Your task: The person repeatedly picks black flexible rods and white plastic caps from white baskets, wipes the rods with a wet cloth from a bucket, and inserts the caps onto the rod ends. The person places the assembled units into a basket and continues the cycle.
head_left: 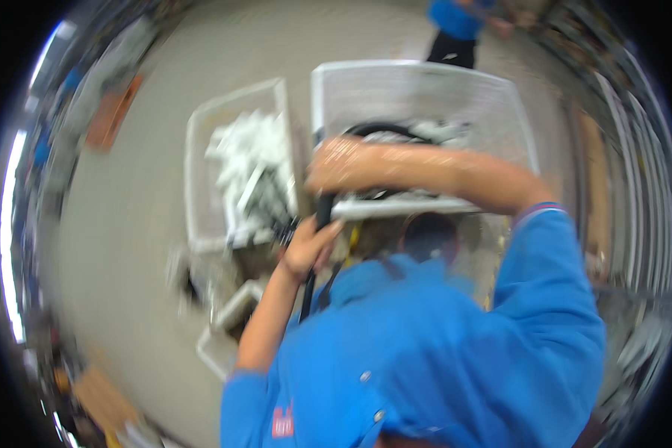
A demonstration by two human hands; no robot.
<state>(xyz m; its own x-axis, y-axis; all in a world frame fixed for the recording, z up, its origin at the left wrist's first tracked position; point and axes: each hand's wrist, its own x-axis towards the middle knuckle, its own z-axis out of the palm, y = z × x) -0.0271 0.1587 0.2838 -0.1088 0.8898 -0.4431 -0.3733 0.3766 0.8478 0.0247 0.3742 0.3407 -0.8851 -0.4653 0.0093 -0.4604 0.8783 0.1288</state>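
A long black tube [325, 211] stands roughly upright in front of my chest. My left hand [304, 250] is closed around its lower part, thumb along its side. At the tube's upper end, my right hand [341, 166] forms a fist around it, with the forearm crossing from the right; motion blurs the fingers. Behind that forearm, a black curved hose-like piece [388, 128] lies in the right white bin [425, 69] among pale pieces. The left white bin [191, 179] holds a heap of white pieces [252, 142] and some dark ones.
A round dark container [429, 237] sits below the right bin. A small white crate [216, 349] is left of my body. Another person [455, 33] stands beyond the right bin. An orange box [113, 112] lies far left; long bars [638, 164] line the right side.
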